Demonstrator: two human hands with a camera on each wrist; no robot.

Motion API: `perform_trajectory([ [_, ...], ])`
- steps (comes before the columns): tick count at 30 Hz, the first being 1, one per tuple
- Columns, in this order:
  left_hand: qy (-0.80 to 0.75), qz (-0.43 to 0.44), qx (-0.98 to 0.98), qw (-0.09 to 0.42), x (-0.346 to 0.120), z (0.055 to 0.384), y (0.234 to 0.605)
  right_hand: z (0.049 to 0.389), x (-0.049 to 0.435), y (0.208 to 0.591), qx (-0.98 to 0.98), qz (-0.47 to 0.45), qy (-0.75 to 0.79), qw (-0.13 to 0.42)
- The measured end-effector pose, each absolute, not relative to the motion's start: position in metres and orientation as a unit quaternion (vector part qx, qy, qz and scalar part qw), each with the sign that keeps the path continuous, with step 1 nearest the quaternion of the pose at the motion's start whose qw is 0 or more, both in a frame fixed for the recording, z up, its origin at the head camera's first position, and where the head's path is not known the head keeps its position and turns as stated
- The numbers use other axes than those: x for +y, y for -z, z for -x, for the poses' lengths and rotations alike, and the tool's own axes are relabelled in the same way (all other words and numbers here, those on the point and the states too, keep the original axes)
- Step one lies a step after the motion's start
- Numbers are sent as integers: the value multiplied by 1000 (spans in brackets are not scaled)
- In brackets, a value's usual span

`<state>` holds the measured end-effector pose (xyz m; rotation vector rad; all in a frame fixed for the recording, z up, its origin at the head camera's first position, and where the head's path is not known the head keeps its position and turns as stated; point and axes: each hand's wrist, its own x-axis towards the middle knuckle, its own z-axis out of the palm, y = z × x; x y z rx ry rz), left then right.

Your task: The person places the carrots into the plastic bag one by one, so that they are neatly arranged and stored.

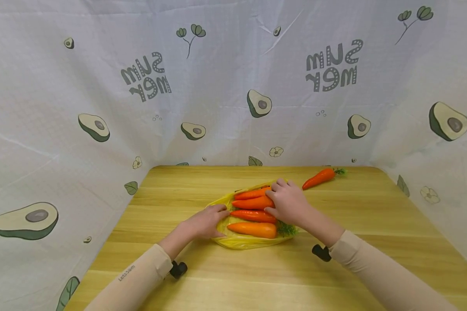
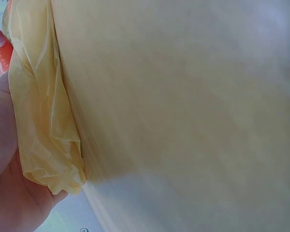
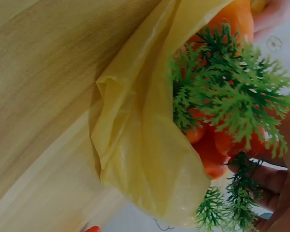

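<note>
Several orange carrots (image 1: 253,230) with green leafy tops (image 3: 241,82) lie side by side on a crumpled yellow plastic bag (image 1: 245,242), tips to the left. My left hand (image 1: 206,221) holds the bag's left edge, its fingers beside the carrot tips. In the left wrist view, folds of the bag (image 2: 43,111) hide part of that hand. Over the far carrots, my right hand (image 1: 289,205) grips one near its leafy end, thumb on the near side. From the right wrist view, leaves cover part of its bent fingers (image 3: 268,176).
One loose carrot (image 1: 320,178) lies on the wooden table (image 1: 366,216) at the back right, its leaves toward the right. A white curtain (image 1: 225,65) printed with avocados borders the table at the back and sides.
</note>
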<state>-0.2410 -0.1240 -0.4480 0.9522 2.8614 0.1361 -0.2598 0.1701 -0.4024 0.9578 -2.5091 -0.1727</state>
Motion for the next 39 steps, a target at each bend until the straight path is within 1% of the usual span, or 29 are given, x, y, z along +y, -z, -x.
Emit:
perform_trajectory([
  [3,-43,-314,946,61,-124,242,448,262,171,407,-908,-347,57,228],
  [11,-45,-314,947,62,-124,240,446,263,171,408,-919,-334,38,206],
  [17,-40,-314,947,61,-124,240,448,261,171,407,-922,-331,28,199],
  [24,-38,-318,946,57,-124,241,449,257,175,397,-929,-322,-56,173],
  [31,-36,-319,945,57,-124,241,447,263,191,380,-933,-296,-122,162],
  [39,-45,-321,944,59,-124,241,449,278,223,371,-934,-262,-196,144],
])
